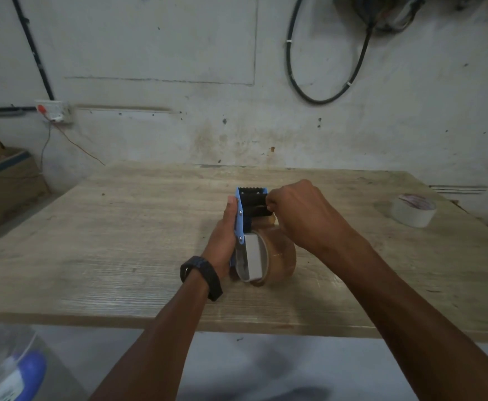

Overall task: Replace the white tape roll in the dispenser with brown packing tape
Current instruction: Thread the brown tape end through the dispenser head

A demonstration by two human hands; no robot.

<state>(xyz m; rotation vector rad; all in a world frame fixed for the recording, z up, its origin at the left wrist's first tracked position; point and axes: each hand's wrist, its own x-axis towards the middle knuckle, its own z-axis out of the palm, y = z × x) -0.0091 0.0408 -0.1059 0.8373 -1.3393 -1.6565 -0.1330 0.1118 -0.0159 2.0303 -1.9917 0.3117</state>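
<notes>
- Head view: dispenser point(244, 224) is gripped along its blue frame by left hand point(222, 235), fingers wrapped round the far side, held just over table point(121, 241).
- Brown roll point(277, 259) is already seated on the hub; white roll point(413, 209) lies well apart, on the right of the table.
- Right hand point(303, 215) is pinched at the tape end near the roller, below the blade point(251, 189).
- Handling est.: tape thin, sticky, easily creased; best held by the edges. Serrated teeth sharp, to be avoided.
- Dispenser judged light and stiff; frame grip OK.
</notes>
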